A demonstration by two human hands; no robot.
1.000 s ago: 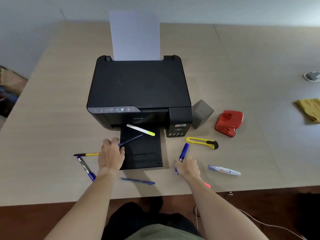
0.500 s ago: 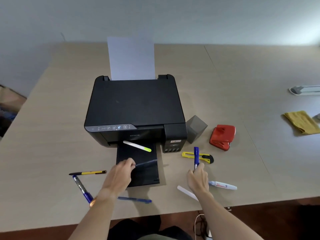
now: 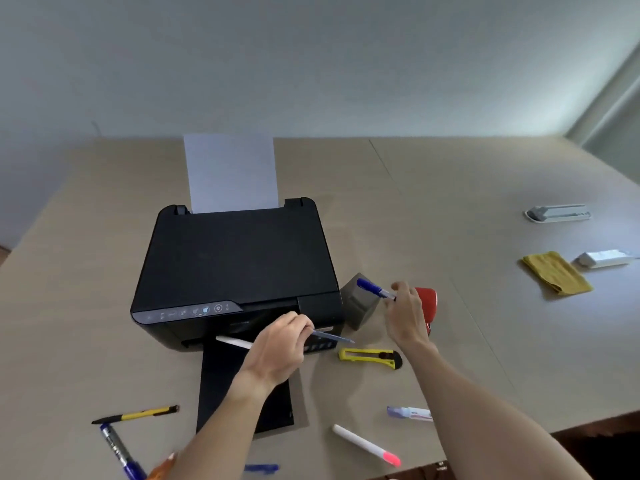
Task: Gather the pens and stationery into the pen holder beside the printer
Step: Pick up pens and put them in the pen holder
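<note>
Head view: our right hand (image 3: 403, 315) pinches a blue capped marker (image 3: 375, 289) over the grey square pen holder (image 3: 360, 306); left hand (image 3: 277, 348) grips a thin blue pen (image 3: 332, 337).

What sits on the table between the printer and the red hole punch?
In the head view, the grey pen holder stands between the printer and the red hole punch; the right hand holds a blue pen above it.

Bare forearms, an orange wristband (image 3: 162, 464).
</note>
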